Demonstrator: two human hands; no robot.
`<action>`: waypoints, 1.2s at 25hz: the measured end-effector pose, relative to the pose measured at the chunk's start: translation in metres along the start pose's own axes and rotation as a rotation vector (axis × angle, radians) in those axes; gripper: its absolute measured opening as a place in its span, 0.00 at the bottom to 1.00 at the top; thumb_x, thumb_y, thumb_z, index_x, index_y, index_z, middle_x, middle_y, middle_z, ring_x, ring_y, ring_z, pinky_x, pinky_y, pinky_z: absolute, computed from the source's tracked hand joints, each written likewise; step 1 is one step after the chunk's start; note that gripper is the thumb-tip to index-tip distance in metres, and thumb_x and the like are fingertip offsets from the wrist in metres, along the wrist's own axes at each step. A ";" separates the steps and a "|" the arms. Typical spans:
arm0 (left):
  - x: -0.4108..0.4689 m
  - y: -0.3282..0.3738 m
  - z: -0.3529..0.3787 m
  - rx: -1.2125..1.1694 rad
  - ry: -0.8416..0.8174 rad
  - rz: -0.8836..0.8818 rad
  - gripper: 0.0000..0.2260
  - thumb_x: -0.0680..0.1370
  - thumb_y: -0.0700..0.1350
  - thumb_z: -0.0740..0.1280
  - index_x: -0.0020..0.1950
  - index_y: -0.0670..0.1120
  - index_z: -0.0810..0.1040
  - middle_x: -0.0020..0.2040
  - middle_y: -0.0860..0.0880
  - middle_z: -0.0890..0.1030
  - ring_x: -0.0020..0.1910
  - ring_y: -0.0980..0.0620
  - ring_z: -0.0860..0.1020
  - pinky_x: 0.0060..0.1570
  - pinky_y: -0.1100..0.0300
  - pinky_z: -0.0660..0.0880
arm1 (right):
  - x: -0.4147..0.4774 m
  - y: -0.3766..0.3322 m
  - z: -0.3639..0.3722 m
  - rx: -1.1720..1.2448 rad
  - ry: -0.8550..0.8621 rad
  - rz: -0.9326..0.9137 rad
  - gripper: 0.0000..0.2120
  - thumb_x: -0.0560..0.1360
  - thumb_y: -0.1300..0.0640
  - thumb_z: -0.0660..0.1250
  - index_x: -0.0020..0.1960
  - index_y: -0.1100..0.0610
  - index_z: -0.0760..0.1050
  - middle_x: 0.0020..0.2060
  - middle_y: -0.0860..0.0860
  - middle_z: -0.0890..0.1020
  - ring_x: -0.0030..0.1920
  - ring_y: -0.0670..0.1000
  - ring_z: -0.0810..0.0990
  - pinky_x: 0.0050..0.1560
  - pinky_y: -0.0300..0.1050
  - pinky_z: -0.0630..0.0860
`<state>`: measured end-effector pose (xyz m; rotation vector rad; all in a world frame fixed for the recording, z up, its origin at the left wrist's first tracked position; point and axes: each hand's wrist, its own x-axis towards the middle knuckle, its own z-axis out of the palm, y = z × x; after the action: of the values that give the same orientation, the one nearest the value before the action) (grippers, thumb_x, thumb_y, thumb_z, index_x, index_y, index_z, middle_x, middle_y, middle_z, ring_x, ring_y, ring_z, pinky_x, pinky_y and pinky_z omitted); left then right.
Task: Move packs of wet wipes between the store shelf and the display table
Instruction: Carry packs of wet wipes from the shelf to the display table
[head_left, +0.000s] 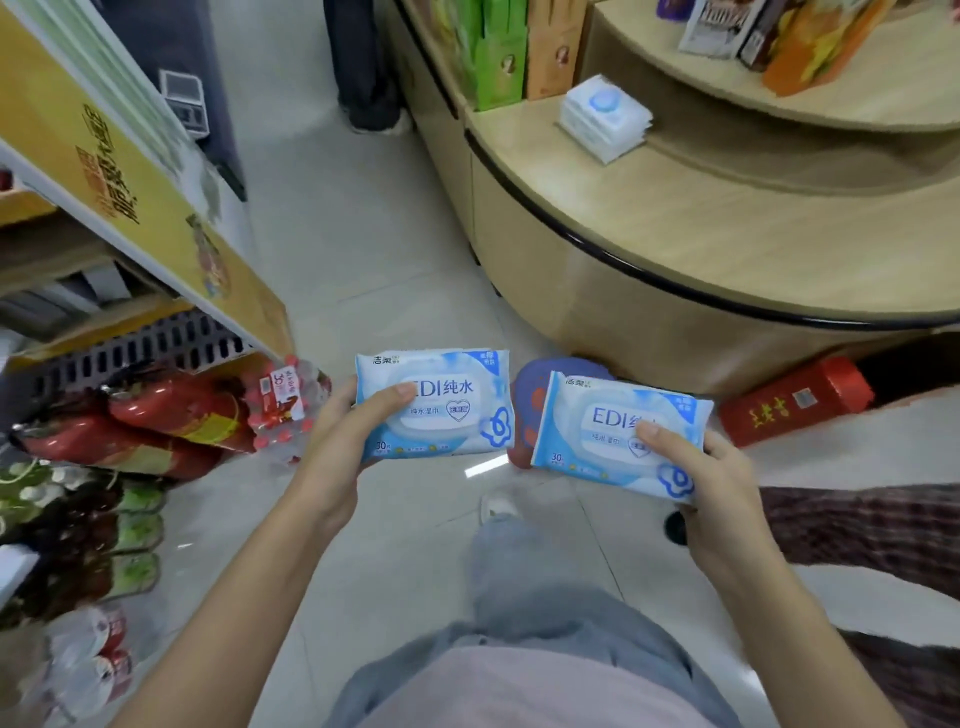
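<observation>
Over the aisle floor, before the body: two flat, soft blue-and-white plastic packs of wet wipes, side by side and apart, neither resting on anything.
Left hand (337, 452): grips the left pack (447, 410) by its left end, thumb on the printed face, fingers (340, 400) curled beneath.
Right hand (722, 493): pinches the right pack (602, 436) at its right end in the same way.
Long axes: both run across the body; the left pack is nearly level and the right one is turned slightly clockwise.
Curved beige desk with a black rim (727, 223): ahead and to the right, well apart from both packs; a stack of white wipe packs (605, 117) sits on it.
Yellow-sided store shelf (130, 171): on the left.
Nearer hand: the right for the desk, the left for the shelf.
Likely next: a forward-right reach to the stack, the right pack leading.
</observation>
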<state>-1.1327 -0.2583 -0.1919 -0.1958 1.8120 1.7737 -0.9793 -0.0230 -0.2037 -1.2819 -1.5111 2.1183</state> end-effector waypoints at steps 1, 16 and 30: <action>0.018 0.010 0.002 -0.002 0.005 -0.009 0.18 0.66 0.49 0.69 0.55 0.49 0.79 0.47 0.52 0.85 0.43 0.55 0.83 0.40 0.61 0.77 | 0.021 -0.015 0.011 -0.016 0.007 -0.008 0.09 0.67 0.62 0.73 0.48 0.59 0.81 0.44 0.55 0.86 0.41 0.52 0.85 0.42 0.42 0.80; 0.380 0.163 0.004 0.093 -0.124 -0.133 0.28 0.62 0.52 0.74 0.59 0.44 0.75 0.48 0.49 0.85 0.42 0.54 0.84 0.38 0.62 0.78 | 0.305 -0.135 0.182 0.074 0.179 0.015 0.18 0.66 0.57 0.75 0.53 0.60 0.80 0.48 0.56 0.85 0.51 0.58 0.84 0.56 0.53 0.79; 0.683 0.203 0.180 0.501 -0.535 -0.305 0.21 0.60 0.50 0.75 0.50 0.52 0.72 0.47 0.52 0.82 0.38 0.58 0.82 0.42 0.58 0.78 | 0.512 -0.133 0.180 0.271 0.474 0.206 0.27 0.62 0.58 0.79 0.58 0.64 0.74 0.49 0.59 0.85 0.51 0.61 0.83 0.55 0.56 0.79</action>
<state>-1.7347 0.1331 -0.3462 0.1803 1.6518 0.9964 -1.4537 0.2408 -0.3374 -1.7305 -0.9013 1.8609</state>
